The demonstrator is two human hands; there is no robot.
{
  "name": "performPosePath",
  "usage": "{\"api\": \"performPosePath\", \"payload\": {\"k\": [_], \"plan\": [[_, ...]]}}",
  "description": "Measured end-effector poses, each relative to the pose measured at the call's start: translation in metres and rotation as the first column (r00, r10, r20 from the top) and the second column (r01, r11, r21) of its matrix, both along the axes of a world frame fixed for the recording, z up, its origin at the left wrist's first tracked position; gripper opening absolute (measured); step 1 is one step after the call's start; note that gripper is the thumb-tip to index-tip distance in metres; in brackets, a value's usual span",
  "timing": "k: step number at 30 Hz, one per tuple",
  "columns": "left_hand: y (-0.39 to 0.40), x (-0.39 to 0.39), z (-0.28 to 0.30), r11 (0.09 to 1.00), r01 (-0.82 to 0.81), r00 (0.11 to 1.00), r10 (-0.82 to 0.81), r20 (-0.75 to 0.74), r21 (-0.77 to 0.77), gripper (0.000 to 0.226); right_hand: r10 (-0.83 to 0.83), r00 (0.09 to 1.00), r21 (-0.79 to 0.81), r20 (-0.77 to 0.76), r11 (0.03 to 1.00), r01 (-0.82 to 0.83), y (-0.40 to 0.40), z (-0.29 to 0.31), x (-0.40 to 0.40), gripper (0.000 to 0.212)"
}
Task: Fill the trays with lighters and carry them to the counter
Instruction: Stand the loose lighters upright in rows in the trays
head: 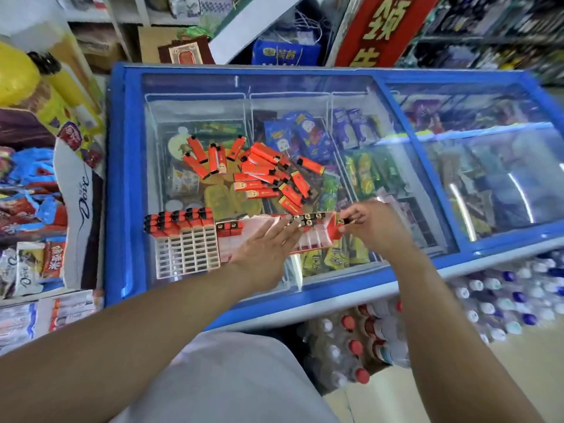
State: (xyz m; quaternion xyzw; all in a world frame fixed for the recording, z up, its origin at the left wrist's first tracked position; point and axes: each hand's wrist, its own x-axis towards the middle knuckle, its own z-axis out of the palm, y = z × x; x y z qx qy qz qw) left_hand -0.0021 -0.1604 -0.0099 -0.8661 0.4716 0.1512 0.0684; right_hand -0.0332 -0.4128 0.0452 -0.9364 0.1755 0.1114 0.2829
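Note:
Several loose orange-red lighters (pixel 259 169) lie scattered on the glass lid of a blue chest freezer (pixel 122 178). Near the front edge stands a white grid tray (pixel 186 248), its far rows filled with upright lighters (pixel 180 219). Beside it lies a red and white tray (pixel 317 236) with a few lighters standing in its far row. My left hand (pixel 265 242) rests flat with straight fingers on this tray. My right hand (pixel 369 224) pinches one lighter (pixel 346 221) at the tray's right end.
Snack packets and a Dove display (pixel 82 190) crowd the shelf to the left. Packs of bottled water (pixel 500 303) are stacked on the floor below the freezer's front and right. Shelves and a red banner (pixel 381 29) stand behind the freezer.

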Motion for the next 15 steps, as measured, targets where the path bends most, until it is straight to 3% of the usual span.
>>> {"api": "performPosePath", "payload": {"k": [9, 15], "plan": [[-0.006, 0.002, 0.000, 0.998, -0.062, 0.991, 0.063, -0.122, 0.010, 0.088, 0.044, 0.992, -0.031, 0.118, 0.999, -0.041, 0.012, -0.036, 0.003, 0.017], [-0.005, 0.002, 0.005, 0.996, -0.070, 0.983, 0.059, -0.175, -0.056, 0.073, 0.096, 0.990, -0.138, 0.105, 0.987, -0.081, 0.022, -0.047, 0.007, 0.018]]}}
